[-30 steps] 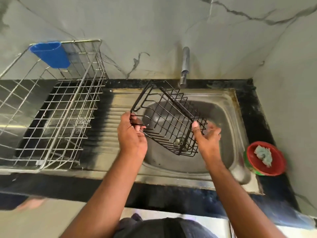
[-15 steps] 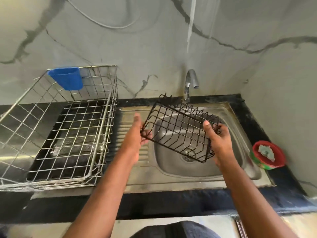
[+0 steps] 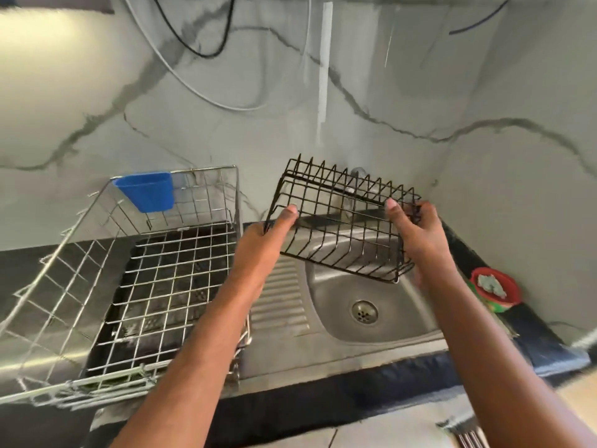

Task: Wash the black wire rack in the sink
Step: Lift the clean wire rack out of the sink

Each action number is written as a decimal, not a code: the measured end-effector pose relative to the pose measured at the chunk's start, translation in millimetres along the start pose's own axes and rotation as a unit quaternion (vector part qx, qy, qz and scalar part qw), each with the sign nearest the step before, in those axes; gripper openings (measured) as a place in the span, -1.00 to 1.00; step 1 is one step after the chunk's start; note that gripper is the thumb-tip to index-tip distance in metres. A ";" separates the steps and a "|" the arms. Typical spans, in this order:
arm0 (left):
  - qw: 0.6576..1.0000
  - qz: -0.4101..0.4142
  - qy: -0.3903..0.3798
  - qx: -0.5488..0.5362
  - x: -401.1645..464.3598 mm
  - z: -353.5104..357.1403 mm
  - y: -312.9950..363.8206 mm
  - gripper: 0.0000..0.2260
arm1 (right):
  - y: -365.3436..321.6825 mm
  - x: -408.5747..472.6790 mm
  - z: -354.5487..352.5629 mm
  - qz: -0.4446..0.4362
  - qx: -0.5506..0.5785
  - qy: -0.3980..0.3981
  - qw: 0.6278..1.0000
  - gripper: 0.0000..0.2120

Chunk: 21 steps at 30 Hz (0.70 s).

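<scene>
The black wire rack (image 3: 342,221) sits in the middle of the frame, held in the air above the steel sink (image 3: 387,321) and tilted down toward the right. The left hand (image 3: 268,234) grips its left end, thumb laid along the front wires. The right hand (image 3: 416,227) grips the right end, thumb on the front and fingers curled round the side wires. The tap (image 3: 357,173) is mostly hidden behind the rack's bars. The drain (image 3: 364,312) shows below the rack, in the basin's floor. At left of the frame a silver wire basket (image 3: 155,279) stands on the dark counter (image 3: 323,402), with a blue cup (image 3: 147,190) hooked on its back rim. The left forearm crosses the basket's near right corner. At right, beside the sink, a red bowl (image 3: 494,291) holds something pale and crumpled.
</scene>
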<state>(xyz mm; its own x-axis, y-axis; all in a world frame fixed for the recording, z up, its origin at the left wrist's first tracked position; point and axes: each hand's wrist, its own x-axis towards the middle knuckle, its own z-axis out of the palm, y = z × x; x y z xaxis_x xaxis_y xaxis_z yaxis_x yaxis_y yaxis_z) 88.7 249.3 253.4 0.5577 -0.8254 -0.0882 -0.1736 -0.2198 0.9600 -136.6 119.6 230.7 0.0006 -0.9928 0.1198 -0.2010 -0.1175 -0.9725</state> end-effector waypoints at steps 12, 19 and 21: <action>0.993 0.048 0.109 0.013 8.2 -130.4 18.6 -0.23 | -98.8 -17.5 99.2 -0.143 -0.136 -0.112 0.974 -0.34; 0.981 0.016 0.190 -0.022 16.3 -211.3 -3.8 -0.27 | -118.2 -30.1 195.5 -0.161 -0.121 -0.200 0.959 -0.14; 0.982 0.003 0.181 -0.043 19.0 -230.7 -13.0 -0.33 | -119.7 -33.9 222.1 -0.143 -0.124 -0.220 0.957 -0.14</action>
<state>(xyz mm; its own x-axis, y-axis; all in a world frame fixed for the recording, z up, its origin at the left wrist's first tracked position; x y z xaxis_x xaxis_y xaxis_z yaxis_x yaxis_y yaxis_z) 288.8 356.4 300.6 0.8123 -0.5832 0.0024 -0.1169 -0.1589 0.9803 105.0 162.2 298.7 0.4912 -0.8412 0.2260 -0.3570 -0.4311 -0.8287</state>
